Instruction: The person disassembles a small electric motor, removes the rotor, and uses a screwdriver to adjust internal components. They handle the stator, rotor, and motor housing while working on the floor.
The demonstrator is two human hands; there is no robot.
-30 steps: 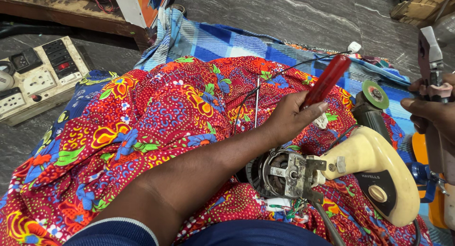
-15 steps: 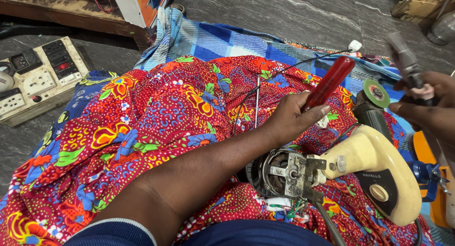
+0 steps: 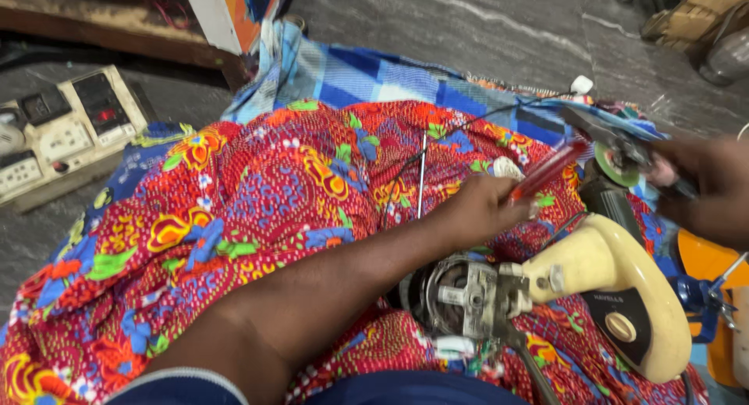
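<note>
1. Left hand (image 3: 480, 210): fingers curled around a red-handled screwdriver (image 3: 546, 171). The handle slants up toward 2 o'clock from the fist. A thin metal shaft (image 3: 421, 175) shows at 10 o'clock of the knuckles and runs nearly straight up; I cannot tell whether it belongs to this screwdriver or lies loose on the cloth.
2. Right hand (image 3: 706, 194): at 3 o'clock of the left hand, near it but apart. It is closed on a dark tool (image 3: 616, 143) whose front end points toward 10 o'clock. The tool is motion-blurred, so its kind is unclear.
3. Opened appliance (image 3: 546, 296): just below the left hand, at 5 o'clock. Cream plastic handle shell (image 3: 616, 288) with a round button lies toward 4 o'clock; bare metal motor end (image 3: 460, 296) sits at 6 o'clock of the fist, touching the forearm's edge.
4. Judgement on technique: the screwdriver grip looks loose and high on the handle. A firmer hold nearer the shaft, with the appliance braced against the lap, would give steadier contact with the exposed metal parts.
5. Round green-and-grey disc (image 3: 612, 161): between the two hands, at 2 o'clock of the left.
6. Outward: red floral cloth (image 3: 234, 218) covers the lap; blue checked cloth (image 3: 367, 73) at 12 o'clock; switchboard (image 3: 62, 132) at 9 o'clock on the stone floor (image 3: 484, 23).
</note>
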